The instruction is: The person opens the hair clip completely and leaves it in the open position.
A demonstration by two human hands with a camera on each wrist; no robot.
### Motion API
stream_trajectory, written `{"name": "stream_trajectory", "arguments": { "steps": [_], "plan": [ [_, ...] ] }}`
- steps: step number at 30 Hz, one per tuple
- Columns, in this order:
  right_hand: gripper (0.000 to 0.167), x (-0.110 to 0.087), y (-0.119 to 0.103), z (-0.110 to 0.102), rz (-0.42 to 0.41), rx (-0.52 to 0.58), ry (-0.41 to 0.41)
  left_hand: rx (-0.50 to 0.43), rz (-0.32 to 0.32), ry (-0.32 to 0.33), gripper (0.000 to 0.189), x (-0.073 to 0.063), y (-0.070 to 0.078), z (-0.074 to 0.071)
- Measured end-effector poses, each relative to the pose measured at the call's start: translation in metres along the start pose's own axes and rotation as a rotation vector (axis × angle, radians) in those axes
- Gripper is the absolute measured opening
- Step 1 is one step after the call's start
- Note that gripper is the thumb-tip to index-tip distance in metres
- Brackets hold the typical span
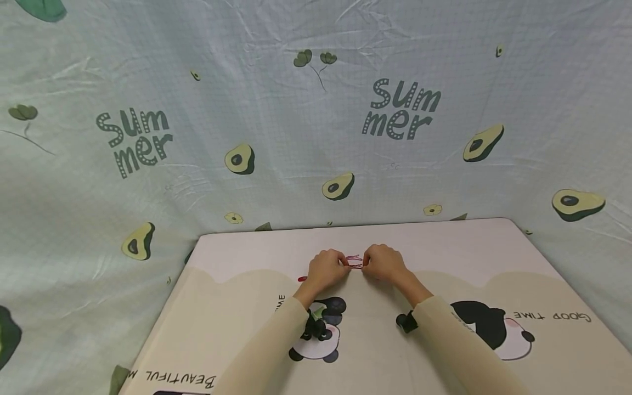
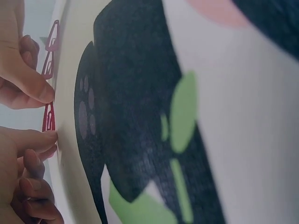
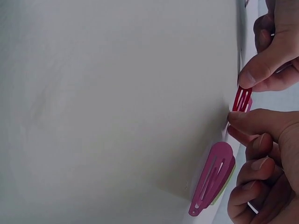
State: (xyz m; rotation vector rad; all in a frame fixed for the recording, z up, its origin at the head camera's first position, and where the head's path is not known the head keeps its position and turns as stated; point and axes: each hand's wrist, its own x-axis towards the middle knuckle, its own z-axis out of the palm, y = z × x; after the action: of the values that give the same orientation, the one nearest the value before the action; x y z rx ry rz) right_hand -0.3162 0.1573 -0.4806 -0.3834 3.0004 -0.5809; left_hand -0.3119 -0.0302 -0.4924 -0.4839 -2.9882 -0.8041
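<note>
A red snap hair clip (image 3: 242, 99) is pinched at one end by my left hand (image 1: 327, 270) and at the other by my right hand (image 1: 384, 262). Thumb and fingertips of both hands meet close to it, just above the table. Behind it shows a pink hair clip (image 1: 353, 257), partly covered by the red one in the right wrist view. A purple hair clip (image 3: 212, 179) lies on the table beside my right hand, over a green one. To the left of my left hand lies another red hair clip (image 1: 302, 278).
The table cover (image 1: 237, 318) carries printed pandas and lettering. Past the table's far edge hangs a pale curtain (image 1: 286, 109) printed with avocados. A black wrist device (image 1: 407, 321) sits at my right sleeve.
</note>
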Motion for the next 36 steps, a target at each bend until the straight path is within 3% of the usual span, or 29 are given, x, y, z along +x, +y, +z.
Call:
{"name": "stream_trajectory", "arguments": {
  "steps": [11, 18, 25, 36],
  "plan": [
    [0.010, 0.002, -0.001, -0.009, -0.009, 0.025, -0.050, 0.005, -0.028, -0.008, 0.015, -0.002, -0.002, -0.006],
    [0.016, 0.005, -0.001, -0.032, 0.004, 0.104, -0.024, -0.040, -0.032, 0.042, 0.019, -0.001, -0.007, -0.027],
    [0.017, 0.005, -0.015, -0.044, -0.029, 0.119, 0.017, -0.075, -0.023, 0.115, 0.018, -0.007, -0.026, -0.049],
    [0.014, 0.012, -0.064, -0.018, -0.108, 0.119, 0.027, -0.098, -0.065, 0.152, 0.018, -0.034, -0.060, -0.079]
  ]
}}
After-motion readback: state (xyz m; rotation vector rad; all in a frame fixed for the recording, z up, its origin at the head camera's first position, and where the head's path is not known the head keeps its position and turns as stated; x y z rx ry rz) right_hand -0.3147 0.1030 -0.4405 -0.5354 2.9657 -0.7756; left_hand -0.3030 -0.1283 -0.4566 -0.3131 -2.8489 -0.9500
